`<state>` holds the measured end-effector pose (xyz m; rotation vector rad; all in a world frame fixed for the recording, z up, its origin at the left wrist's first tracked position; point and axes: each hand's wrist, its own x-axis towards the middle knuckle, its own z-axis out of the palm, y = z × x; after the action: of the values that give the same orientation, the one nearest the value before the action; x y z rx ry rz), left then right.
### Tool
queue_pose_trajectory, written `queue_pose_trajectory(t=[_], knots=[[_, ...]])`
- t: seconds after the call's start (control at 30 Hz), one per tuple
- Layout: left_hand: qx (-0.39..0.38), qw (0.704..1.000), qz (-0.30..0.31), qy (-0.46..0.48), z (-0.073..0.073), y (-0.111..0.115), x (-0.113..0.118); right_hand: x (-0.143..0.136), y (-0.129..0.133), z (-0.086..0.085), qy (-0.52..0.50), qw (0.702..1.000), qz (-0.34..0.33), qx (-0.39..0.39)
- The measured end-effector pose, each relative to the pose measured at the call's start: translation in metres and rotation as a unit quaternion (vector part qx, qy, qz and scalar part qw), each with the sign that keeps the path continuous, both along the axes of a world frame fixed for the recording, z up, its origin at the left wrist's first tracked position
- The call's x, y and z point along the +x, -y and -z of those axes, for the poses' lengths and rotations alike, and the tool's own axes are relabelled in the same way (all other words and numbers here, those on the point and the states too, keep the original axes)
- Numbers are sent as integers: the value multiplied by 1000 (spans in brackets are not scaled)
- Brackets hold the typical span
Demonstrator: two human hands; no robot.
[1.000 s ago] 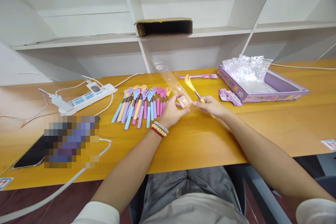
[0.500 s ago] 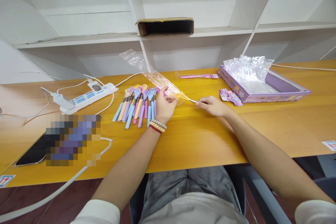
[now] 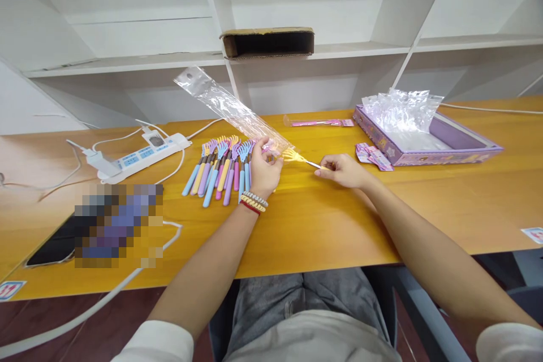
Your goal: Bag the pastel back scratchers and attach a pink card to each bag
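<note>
My left hand (image 3: 266, 169) is closed on the lower end of a long clear plastic bag (image 3: 237, 111), which slants up and away to the left. In my right hand (image 3: 341, 171) is the handle of a yellow back scratcher (image 3: 294, 155) with a short metal rod. Its clawed head points left, close to the bag's near end and my left fingers; whether it touches the bag I cannot tell. Left of my left hand lies a row of several back scratchers (image 3: 220, 172) in blue, purple, yellow and pink, claws facing away from me.
Behind my hands lies a packed pink back scratcher (image 3: 318, 123). Small pink cards (image 3: 374, 156) sit beside a purple box (image 3: 452, 157) holding clear bags (image 3: 403, 110). At left are a white power strip (image 3: 144, 155), cables and a phone (image 3: 53, 243). A cardboard box (image 3: 267, 45) rests on the shelf.
The bag has swung up and is straighter, its far end further left. The back scratcher's head shows more plainly beside the bag's near end. My right hand has barely moved.
</note>
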<state>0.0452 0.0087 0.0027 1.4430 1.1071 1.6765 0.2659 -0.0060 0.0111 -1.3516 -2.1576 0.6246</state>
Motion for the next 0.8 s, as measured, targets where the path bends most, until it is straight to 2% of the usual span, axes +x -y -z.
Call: queue_pose_trajectory(t=[0.57,0.8], knots=[[-21,988,76,134,1,-2,2,-2,-1,2,11,999,8,47],[-41,982,75,170,-1,-3,-1,-2,0,2,6,999,-9,38]])
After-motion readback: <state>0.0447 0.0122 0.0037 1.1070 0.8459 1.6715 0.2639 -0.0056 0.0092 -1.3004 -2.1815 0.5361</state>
